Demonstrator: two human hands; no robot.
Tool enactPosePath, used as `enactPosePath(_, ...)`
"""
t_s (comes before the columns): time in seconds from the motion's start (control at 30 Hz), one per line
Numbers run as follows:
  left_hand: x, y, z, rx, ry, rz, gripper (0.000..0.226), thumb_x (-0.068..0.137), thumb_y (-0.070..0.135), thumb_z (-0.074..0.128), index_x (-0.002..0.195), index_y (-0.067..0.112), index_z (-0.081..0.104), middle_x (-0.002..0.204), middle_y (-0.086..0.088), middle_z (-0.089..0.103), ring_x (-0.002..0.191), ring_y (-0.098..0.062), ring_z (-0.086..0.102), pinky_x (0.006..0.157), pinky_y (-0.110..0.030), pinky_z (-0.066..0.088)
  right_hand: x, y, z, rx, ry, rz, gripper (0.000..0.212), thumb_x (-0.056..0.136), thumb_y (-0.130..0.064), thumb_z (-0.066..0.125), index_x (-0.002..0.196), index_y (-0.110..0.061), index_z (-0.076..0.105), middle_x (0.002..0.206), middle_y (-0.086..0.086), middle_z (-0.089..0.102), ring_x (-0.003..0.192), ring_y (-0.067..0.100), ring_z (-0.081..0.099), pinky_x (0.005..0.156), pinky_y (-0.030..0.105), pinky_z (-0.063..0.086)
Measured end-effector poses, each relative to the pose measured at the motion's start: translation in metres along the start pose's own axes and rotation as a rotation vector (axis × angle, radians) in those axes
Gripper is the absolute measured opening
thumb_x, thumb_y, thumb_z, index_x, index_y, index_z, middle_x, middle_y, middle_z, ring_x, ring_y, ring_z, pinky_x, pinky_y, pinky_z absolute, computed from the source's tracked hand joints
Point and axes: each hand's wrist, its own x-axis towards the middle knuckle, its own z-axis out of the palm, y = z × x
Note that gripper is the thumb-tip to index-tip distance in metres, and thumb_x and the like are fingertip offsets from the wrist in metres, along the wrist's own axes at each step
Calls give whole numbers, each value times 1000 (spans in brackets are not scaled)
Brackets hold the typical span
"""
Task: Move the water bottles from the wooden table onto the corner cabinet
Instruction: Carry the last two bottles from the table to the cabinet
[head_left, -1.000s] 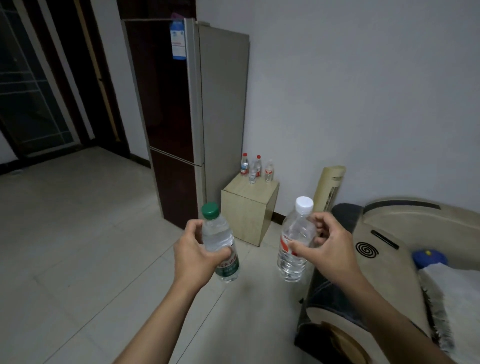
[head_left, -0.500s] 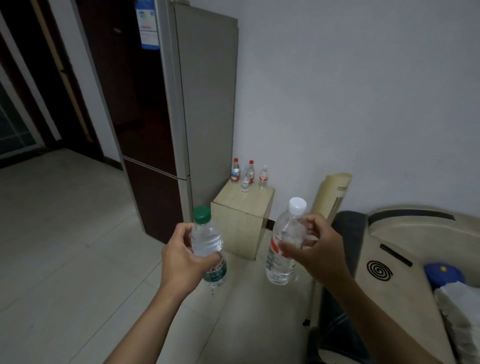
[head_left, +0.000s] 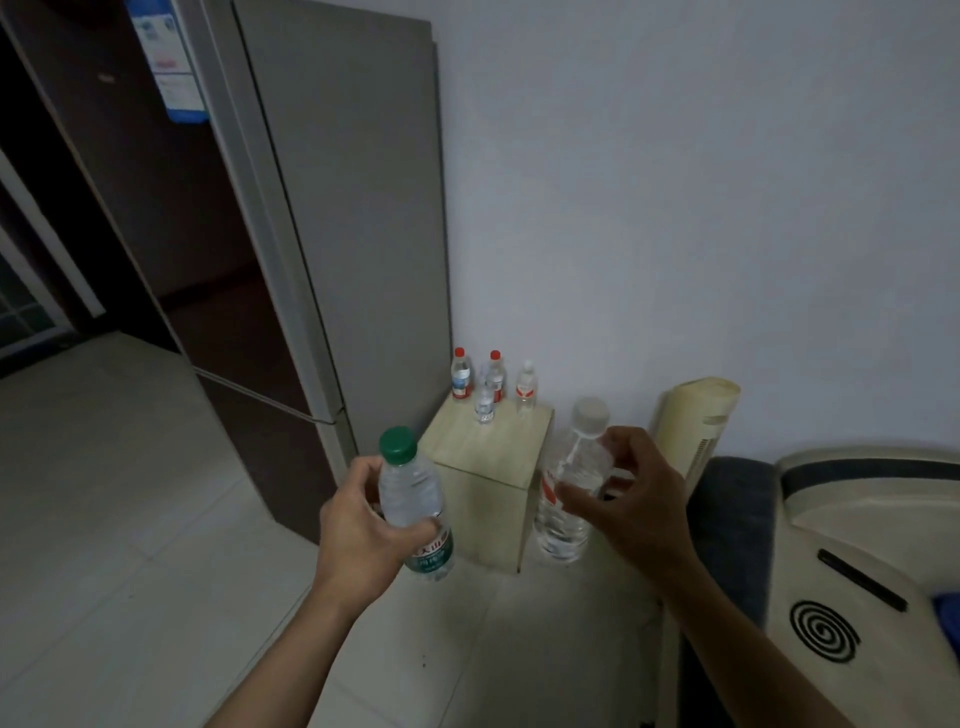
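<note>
My left hand (head_left: 363, 525) grips a clear water bottle with a green cap and green label (head_left: 410, 493), held upright. My right hand (head_left: 631, 499) holds a clear bottle with a white cap and red label (head_left: 569, 499), tilted slightly. Straight ahead, between the two bottles, stands the small light-wood corner cabinet (head_left: 480, 467) against the white wall. Several small water bottles (head_left: 485, 384) stand at the back of its top; two have red caps. The wooden table is out of view.
A tall fridge (head_left: 291, 260) with a dark front stands left of the cabinet. A cream tower fan (head_left: 691, 426) leans by the wall on the right. A dark and cream massage chair (head_left: 831, 545) fills the lower right. Pale tiled floor (head_left: 130, 545) lies to the left.
The view has come closer to the cabinet and fridge, which now look larger. Both hands still carry their bottles in front of me.
</note>
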Motion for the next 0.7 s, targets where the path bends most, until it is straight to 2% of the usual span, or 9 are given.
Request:
enactPosePath(0.13,49,-14,21,6,-27,-2,54,54,15,90,97,30,61,90,5,71,85,-11,68,72,-33,59,40,19,13,-5,-3,21,70,56,-63,80,108,-24,54,102,-8,65,88,7,67,70,20,58)
enactPosePath(0.3,126,-32,44,-21,-102,19,57,60,9,91,104,26,59,95,8,68,90,-7,65,68,-19,52,92,38,39,-74,26,44,61,56,-52,81,104,-24,55,97,-10,65,88,-1,65,68,15,56)
enactPosePath(0.4,179,-33,52,-31,-144,59,61,60,8,92,109,19,57,101,6,66,93,-10,64,71,-18,50,135,34,48,-138,60,66,57,58,-34,90,103,-27,54,97,-10,65,87,-3,64,68,17,57)
enactPosePath(0.47,215,-39,56,-21,-140,98,66,58,13,93,112,18,56,104,3,66,92,-14,65,71,-19,52,167,29,53,-166,87,73,59,58,-26,92,103,-27,55,97,-8,65,87,3,65,68,22,58)
enactPosePath(0.6,273,-56,59,-33,-146,119,67,56,22,94,109,24,54,101,5,68,90,-12,68,70,-30,60,212,37,69,-165,149,91,63,54,-31,92,106,-24,56,99,-5,65,91,15,69,71,34,61)
enactPosePath(0.7,298,-67,64,-26,-151,71,65,56,19,94,108,24,54,99,9,67,90,-6,65,69,-25,58,228,57,88,-141,172,155,61,57,-23,93,105,-22,57,99,-3,66,91,18,69,71,42,61)
